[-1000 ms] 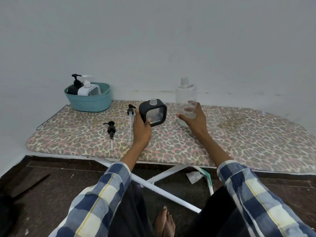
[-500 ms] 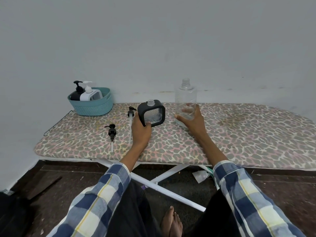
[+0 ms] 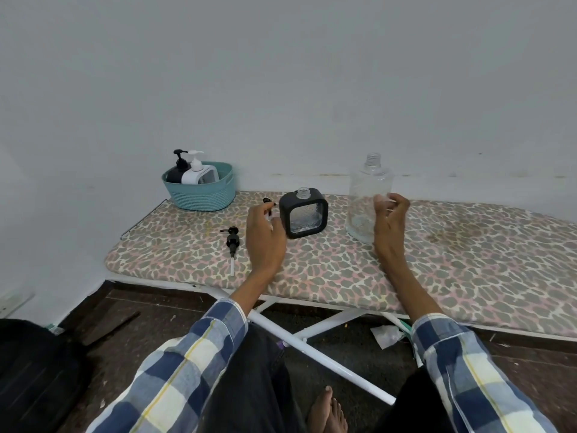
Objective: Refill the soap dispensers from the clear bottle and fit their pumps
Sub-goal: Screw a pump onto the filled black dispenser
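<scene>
While the dispenser (image 3: 303, 213) and bottle (image 3: 368, 201) stand uncapped mid-frame for pouring, the left hand (image 3: 265, 234) hovers apart, and the right hand (image 3: 390, 221) curls loose, both empty.

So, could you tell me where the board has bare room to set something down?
The widest bare patch is the ironing board to the right of the clear bottle. A smaller one lies along the near edge, between the forearms. It is crowded from the teal basket across the loose pump to the black dispenser.
</scene>
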{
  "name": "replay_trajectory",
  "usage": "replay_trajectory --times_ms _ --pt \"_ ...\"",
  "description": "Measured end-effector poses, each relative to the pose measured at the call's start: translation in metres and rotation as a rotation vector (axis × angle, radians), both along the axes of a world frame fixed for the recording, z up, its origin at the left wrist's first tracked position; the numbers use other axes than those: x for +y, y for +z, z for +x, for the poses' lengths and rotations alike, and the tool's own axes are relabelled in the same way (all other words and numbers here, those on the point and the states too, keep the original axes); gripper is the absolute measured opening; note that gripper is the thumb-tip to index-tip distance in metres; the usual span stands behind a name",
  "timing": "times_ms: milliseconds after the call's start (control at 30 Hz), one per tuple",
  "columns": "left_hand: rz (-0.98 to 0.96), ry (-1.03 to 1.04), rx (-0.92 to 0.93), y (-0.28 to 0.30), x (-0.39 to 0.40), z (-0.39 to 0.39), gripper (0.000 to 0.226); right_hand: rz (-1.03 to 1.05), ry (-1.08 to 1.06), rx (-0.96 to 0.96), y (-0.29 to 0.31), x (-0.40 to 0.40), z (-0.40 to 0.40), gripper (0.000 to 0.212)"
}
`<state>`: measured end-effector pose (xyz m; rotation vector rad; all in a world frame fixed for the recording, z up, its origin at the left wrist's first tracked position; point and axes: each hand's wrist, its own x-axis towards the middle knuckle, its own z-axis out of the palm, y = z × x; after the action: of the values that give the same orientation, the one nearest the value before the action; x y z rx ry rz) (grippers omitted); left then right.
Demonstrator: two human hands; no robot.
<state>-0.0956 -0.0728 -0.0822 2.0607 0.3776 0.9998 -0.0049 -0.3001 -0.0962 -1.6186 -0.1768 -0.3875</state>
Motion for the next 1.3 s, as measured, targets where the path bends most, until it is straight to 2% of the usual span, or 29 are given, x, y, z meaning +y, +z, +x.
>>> replay_trajectory --times_ms 100,267,433,567,667,833,900,967,1100,1300 --pt "0.149 0.199 0.132 0.008 0.032 -0.005 0.024 -0.025 -0.074 -0.058 0.0 -0.001 -0.002 0.065" --pt "0.255 0.308 0.588 0.008 0.074 -0.02 0.058 -0.144 -0.175 -0.168 0.002 0.005 -0.012 0.057" --pt "0.207 0.213 0.648 0.003 0.087 -0.026 0.061 -0.232 -0.412 -0.313 0.003 0.006 -0.019 0.028" --pt "0.231 0.215 0.522 0.009 0.081 -0.023 0.041 -0.343 -0.397 -0.408 0.004 0.009 -0.035 0.013" --pt "0.231 0.207 0.29 0.021 0.066 -0.02 0.032 -0.375 -0.311 -0.465 0.007 0.016 -0.048 0.005" --pt "0.173 -0.112 -0.078 0.05 0.03 -0.013 0.046 -0.345 0.048 -0.374 0.025 0.044 -0.061 0.003" --pt "0.144 -0.199 -0.157 0.06 0.014 -0.013 0.052 -0.267 0.171 -0.315 0.04 0.06 -0.063 0.013" --pt "0.123 -0.271 -0.211 0.066 0.0 -0.012 0.056 -0.205 0.25 -0.298 0.057 0.074 -0.065 0.025" --pt "0.128 -0.298 -0.275 0.072 -0.013 -0.011 0.061 -0.152 0.273 -0.287 0.079 0.09 -0.066 0.029" --pt "0.219 -0.298 -0.297 0.072 -0.016 -0.008 0.062 -0.086 0.207 -0.314 0.096 0.083 -0.057 0.018"
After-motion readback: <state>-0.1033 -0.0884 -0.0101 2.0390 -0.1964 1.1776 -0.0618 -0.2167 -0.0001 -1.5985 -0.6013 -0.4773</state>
